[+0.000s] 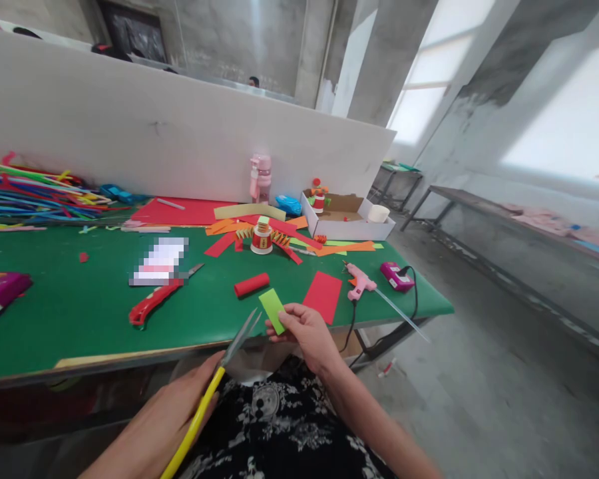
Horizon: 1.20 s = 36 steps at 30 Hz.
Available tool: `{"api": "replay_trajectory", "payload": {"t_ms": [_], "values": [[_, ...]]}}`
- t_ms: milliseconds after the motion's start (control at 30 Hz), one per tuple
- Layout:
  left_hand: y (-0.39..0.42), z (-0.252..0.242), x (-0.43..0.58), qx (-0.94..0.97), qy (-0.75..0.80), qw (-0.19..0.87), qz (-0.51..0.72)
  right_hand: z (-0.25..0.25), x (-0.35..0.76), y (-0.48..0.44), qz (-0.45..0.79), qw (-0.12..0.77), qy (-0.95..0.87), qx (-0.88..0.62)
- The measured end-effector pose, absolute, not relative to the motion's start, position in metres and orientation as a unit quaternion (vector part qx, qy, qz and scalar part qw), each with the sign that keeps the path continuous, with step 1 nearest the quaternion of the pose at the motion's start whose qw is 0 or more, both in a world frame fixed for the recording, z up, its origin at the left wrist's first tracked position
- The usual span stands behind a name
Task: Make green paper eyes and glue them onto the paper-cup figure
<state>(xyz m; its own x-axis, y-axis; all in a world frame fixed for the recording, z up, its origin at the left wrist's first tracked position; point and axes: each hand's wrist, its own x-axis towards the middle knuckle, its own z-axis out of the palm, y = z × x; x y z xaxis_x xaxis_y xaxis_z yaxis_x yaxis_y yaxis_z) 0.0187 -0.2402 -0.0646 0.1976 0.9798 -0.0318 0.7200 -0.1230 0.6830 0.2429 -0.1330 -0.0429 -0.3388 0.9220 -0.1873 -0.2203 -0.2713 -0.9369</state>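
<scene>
Green surface point(90, 332) runs across in front of me, white board point(190, 140) upright behind it. Pile of coloured strips point(30, 196) far left; red sheet point(184, 211) at the back; white box point(349, 230) at the back right. My left hand point(187, 399) is closed round the yellow handles of the scissors point(223, 366), most of its fingers hidden, blades slightly apart. My right hand point(304, 332) is in a closed pinch at the near edge, thumb on top, fingers underneath. Pink glue gun point(360, 282) lies to the right, its clear stick pointing out past the edge. Red-handled tool point(152, 306) left of the scissors. Red card point(323, 296) flat, just beyond my right hand. Cup figure point(262, 239) stands mid-surface among paper strips. Red roll point(251, 285) lies between it and me. Smallest, green card point(271, 307): held in that right-hand pinch, tilted, scissor tips just beside its left edge.
</scene>
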Motion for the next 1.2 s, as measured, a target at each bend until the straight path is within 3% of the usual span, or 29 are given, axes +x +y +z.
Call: {"api": "replay_trajectory", "payload": {"t_ms": [367,1200], "values": [[-0.234,-0.036,0.030,0.725,0.590,0.330,0.131,-0.041,0.241,-0.136,0.698,0.374,-0.464,-0.398],[-0.229,-0.030,0.036,0.724,0.569,0.373,0.114,-0.042,0.240,-0.140,0.709,0.341,-0.488,-0.377]]}}
